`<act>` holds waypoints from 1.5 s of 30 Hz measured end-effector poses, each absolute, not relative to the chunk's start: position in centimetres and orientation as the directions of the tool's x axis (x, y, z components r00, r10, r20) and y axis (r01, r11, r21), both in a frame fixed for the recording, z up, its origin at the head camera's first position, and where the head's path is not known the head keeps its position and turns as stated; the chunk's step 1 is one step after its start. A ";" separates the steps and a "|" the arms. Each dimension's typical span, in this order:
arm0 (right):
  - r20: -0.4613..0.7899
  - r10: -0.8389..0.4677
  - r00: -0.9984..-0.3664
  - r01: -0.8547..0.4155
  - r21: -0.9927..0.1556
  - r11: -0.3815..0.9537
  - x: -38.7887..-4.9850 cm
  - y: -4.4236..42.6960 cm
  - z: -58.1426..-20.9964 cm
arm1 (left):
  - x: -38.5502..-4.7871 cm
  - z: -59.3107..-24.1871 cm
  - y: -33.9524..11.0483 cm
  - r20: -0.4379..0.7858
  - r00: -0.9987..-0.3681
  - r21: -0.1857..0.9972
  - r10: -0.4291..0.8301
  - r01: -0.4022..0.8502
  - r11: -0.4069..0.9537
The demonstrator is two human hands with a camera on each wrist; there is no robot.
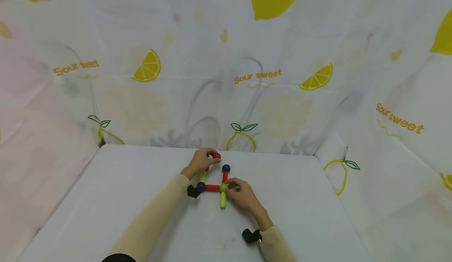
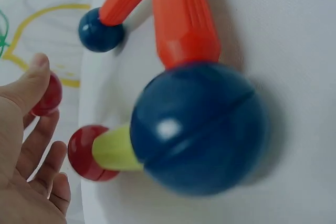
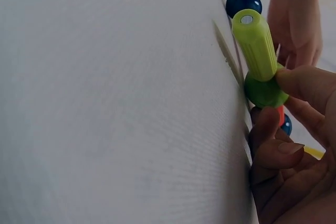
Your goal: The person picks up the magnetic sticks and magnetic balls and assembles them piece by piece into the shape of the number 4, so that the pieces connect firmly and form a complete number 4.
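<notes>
My left hand pinches a red ball between thumb and fingers, raised off the table. Beside it, a second red ball caps a yellow-green rod, whose other end meets a blue ball. From there a red rod runs to a green ball, which my right hand pinches. A yellow-green rod points toward me from that green ball. Away from me, another red rod links it to a blue ball.
The joined rods and balls lie on a white-covered table. Lemon-printed cloth hangs behind it and along both sides. Dark wrist devices sit at both wrists.
</notes>
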State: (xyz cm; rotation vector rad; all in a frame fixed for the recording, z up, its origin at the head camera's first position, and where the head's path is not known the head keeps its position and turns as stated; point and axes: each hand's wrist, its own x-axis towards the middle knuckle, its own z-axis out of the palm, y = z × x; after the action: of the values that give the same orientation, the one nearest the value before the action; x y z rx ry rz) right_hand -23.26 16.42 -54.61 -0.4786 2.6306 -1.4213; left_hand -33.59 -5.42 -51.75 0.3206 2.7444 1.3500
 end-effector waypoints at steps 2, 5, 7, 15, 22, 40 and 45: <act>0.053 -0.327 -0.944 -0.225 -0.828 0.514 -23.2 16.5 -54.6 | -33.4 -51.6 -5.7 0.050 -0.977 0.795 0.208 0.165 0.583; 0.053 -0.325 -0.944 -0.225 -0.824 0.519 -23.2 16.6 -54.5 | -32.9 -51.5 -6.2 0.074 -0.978 0.805 0.194 0.174 0.568; 0.064 -0.330 -0.942 -0.237 -0.823 0.517 -23.1 16.7 -54.5 | -32.5 -51.4 -6.5 0.095 -0.980 0.815 0.177 0.179 0.552; 0.117 -0.330 -0.937 -0.282 -0.810 0.514 -23.0 17.2 -55.0 | -30.2 -51.8 -7.4 0.157 -0.983 0.841 0.096 0.184 0.509; 0.086 -0.313 -0.946 -0.238 -0.838 0.491 -22.8 17.1 -54.9 | -27.4 -52.3 -8.1 0.232 -0.972 0.856 0.028 0.218 0.469; 0.060 -0.314 -0.947 -0.221 -0.832 0.508 -23.0 16.4 -54.3 | -22.0 -52.0 -9.0 0.217 -0.973 0.890 0.077 0.230 0.394; 0.058 -0.317 -0.947 -0.222 -0.831 0.510 -23.1 16.2 -54.4 | -20.5 -53.0 -8.6 0.186 -0.971 0.898 0.150 0.230 0.374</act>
State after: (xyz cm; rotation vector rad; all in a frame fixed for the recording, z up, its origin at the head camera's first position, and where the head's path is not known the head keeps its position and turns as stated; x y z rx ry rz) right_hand -23.10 16.18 -54.41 -0.4723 2.6405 -1.4317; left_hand -20.45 -8.64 -53.04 0.3695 2.6638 1.7614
